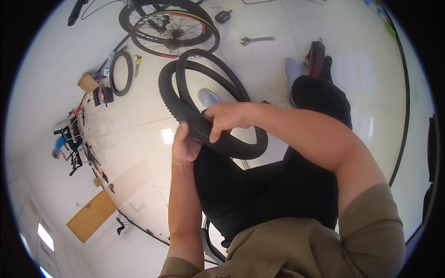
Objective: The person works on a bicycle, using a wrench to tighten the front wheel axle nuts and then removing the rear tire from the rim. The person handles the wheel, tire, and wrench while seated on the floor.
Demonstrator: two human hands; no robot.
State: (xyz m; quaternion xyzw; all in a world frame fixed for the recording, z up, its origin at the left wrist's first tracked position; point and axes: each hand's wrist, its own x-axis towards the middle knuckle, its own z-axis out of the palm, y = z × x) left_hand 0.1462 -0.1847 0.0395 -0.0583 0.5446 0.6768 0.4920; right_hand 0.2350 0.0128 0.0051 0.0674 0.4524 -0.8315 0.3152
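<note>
A black knobby bicycle tyre (pixel 174 99) is held up in front of me over my lap. My right hand (pixel 227 118) wraps over its near edge, fingers curled around the tread. My left hand (pixel 184 146) presses against the tyre from the left and below, thumb side on the rubber. I am seated, with black trousers and grey-white shoes (pixel 291 69) below the tyre.
On the pale tiled floor lie a spoked bicycle wheel (pixel 174 32) with another tyre, a thin black inner tube (pixel 121 72), a wrench (pixel 256 40), a pedal (pixel 223 16), a small cardboard box (pixel 87 83) and a red-black tool bag (pixel 316 58).
</note>
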